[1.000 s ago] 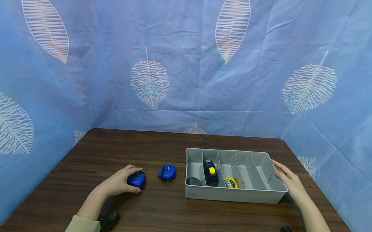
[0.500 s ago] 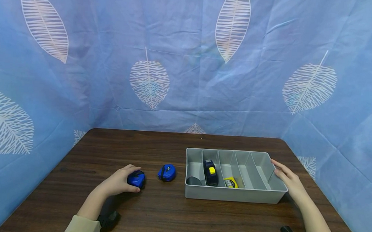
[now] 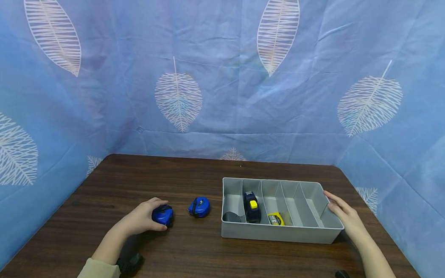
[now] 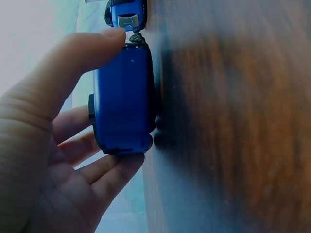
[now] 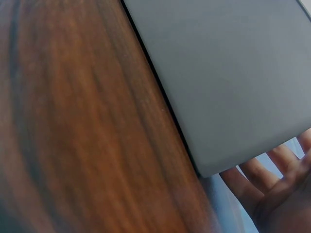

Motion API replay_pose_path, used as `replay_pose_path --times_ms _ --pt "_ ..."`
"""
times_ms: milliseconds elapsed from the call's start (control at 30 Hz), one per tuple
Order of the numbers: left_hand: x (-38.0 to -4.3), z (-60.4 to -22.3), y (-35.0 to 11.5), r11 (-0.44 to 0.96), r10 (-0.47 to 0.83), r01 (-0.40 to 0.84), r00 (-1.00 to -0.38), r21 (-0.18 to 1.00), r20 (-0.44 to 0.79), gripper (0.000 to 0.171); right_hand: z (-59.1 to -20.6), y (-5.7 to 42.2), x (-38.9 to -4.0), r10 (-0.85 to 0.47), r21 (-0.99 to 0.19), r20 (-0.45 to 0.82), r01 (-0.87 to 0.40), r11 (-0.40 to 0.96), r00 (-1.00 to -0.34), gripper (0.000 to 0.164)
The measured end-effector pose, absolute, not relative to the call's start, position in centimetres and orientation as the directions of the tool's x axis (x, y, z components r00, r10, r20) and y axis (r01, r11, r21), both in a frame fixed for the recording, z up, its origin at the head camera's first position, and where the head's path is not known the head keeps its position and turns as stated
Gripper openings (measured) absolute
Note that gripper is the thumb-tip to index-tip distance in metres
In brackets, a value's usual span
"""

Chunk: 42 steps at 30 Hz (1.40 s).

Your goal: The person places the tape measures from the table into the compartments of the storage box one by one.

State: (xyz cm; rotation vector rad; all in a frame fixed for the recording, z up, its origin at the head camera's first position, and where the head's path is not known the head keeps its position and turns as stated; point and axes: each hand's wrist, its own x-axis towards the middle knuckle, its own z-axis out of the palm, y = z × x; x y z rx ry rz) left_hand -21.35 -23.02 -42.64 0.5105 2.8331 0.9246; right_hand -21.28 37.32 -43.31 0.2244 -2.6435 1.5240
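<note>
Positions unchanged since earlier; blue tape measure (image 3: 162, 215) gripped by left hand (image 3: 141, 217), compartmented tray (image 3: 278, 234) touched by right hand (image 3: 349, 220), fingers extended.

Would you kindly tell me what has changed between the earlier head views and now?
Nothing has visibly changed: the left hand still holds a rounded blue tape measure; the right hand still touches the grey rectangular divided tray. The other blue tape measure stays put.
</note>
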Motion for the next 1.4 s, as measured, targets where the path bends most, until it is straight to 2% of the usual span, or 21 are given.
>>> replay_pose_path --times_ms 333,1400 --pt "-21.41 -42.5 -22.95 0.733 0.375 0.315 -0.927 0.603 0.028 0.076 -43.42 37.34 -21.19 -0.09 -0.86 0.145 -0.171 0.482 -0.985 0.053" --pt "-21.36 -42.08 -22.68 0.703 0.332 0.355 -0.93 0.616 0.156 0.076 -43.63 37.41 -21.39 -0.094 -0.859 0.154 -0.18 0.48 -0.984 0.053"
